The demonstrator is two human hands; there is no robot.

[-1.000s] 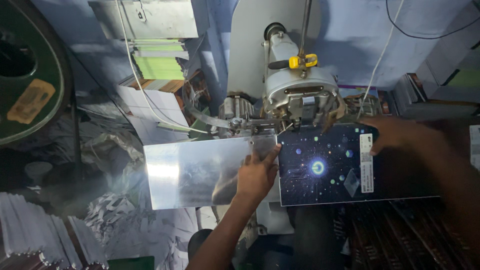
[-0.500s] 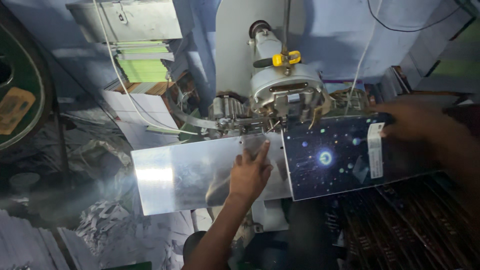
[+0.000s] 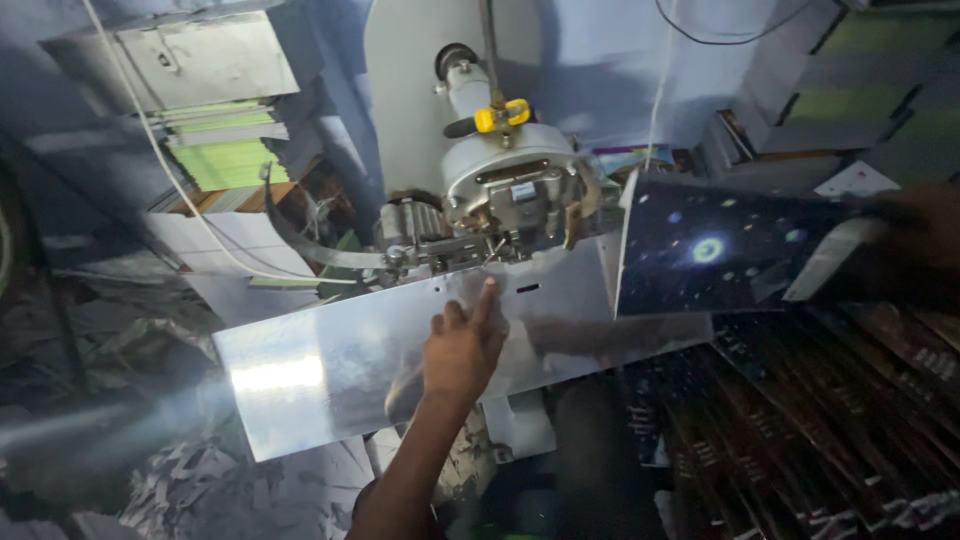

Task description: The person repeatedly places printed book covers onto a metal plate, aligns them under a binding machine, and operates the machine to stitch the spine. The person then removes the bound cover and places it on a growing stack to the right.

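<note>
Where the forearm comes up from below, left hand (image 3: 462, 350) laid open, fingers loosely spread, index tip pointing up at the machine, palm down on the shiny rectangular sheet-metal plate (image 3: 320, 370). Beneath and left of the plate, pale shredded paper scraps (image 3: 180, 490); to the lower right, dark stacked printed sheets (image 3: 830, 420). Further right, dark glossy card printed with stars and a bright ring (image 3: 710, 255), tilted, its left edge beside the machine and clear of the plate's middle, its right end meeting the right hand (image 3: 925, 240), which is too dark and blurred to tell how the fingers close. Above the left fingertips, grey metal machine head with a yellow-handled lever (image 3: 510, 195). Judging by this: card apparently off the working spot, plate bare under the head, nothing yet set there. Behind, white cable (image 3: 180, 190) and green paper stacks on a shelf (image 3: 225, 150).
</note>
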